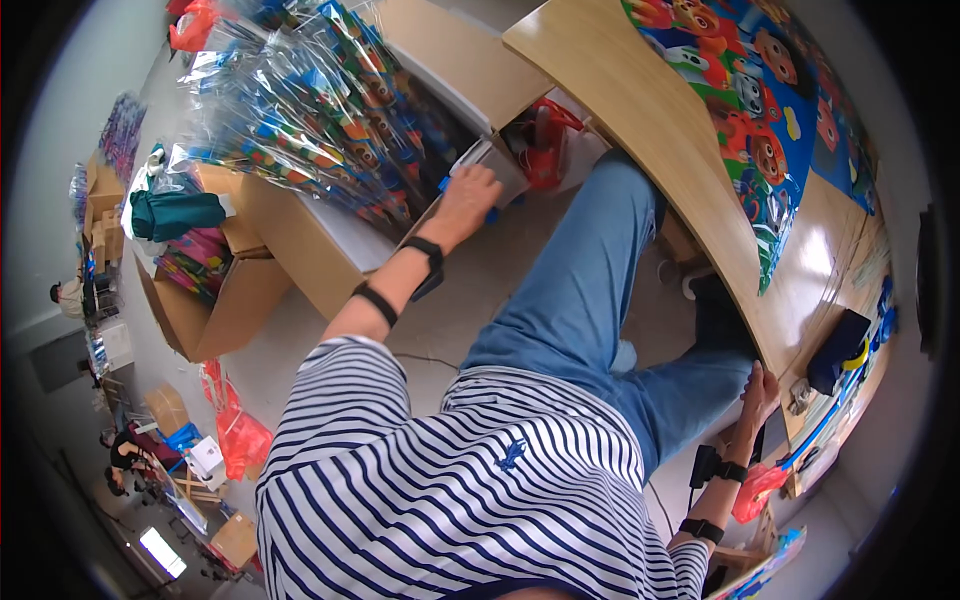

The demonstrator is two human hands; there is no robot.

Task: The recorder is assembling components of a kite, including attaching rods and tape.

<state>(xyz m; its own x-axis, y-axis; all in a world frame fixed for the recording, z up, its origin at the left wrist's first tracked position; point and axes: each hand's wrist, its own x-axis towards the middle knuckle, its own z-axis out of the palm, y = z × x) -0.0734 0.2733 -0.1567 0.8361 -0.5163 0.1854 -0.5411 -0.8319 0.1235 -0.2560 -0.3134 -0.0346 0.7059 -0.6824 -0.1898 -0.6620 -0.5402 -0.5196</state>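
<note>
My left hand (468,200) reaches out to the near corner of a big open cardboard box (325,250), its fingers bent over a whitish thing with bits of blue that I cannot make out. Many clear-wrapped, colourful printed packs (350,130) stand upright in that box. At the lower right, my right hand (760,395) rests closed at the edge of the wooden table (640,90), fingers curled against it. Printed cartoon sheets (755,120) lie on this table, beyond the right hand.
A red plastic bag (545,145) hangs between box and table. On the left stands a smaller carton (225,310) with a dark green cloth (175,215) above it. Another red bag (240,430) is below. A dark blue case (838,350) lies on the table. People are far left.
</note>
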